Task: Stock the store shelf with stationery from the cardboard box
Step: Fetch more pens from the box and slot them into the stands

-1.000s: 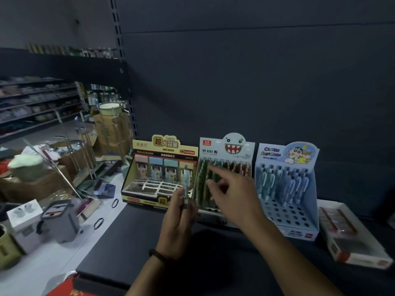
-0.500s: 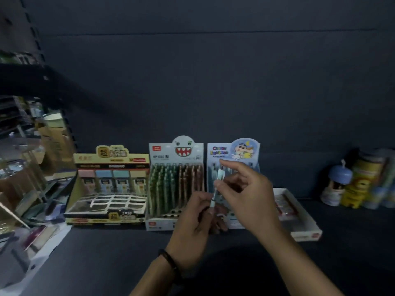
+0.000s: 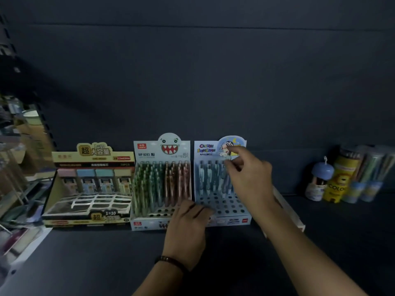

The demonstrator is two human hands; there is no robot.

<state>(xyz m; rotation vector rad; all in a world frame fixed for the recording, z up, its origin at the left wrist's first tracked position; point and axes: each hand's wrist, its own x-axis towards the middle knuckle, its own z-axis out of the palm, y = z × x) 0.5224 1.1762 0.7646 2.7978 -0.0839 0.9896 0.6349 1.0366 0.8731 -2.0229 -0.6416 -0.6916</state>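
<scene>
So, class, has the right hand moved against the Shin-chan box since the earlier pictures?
Yes. The right hand has shifted right and up across the Shin-chan box, from its left side towards its top right.

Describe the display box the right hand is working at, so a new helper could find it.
On the dark shelf, three upright display boxes stand in a row. Take the rightmost one, the pale blue box, where the right hand pinches a pen. Unlike its neighbours, it bears a cartoon boy and "Crayon Shinchan" lettering.
</scene>
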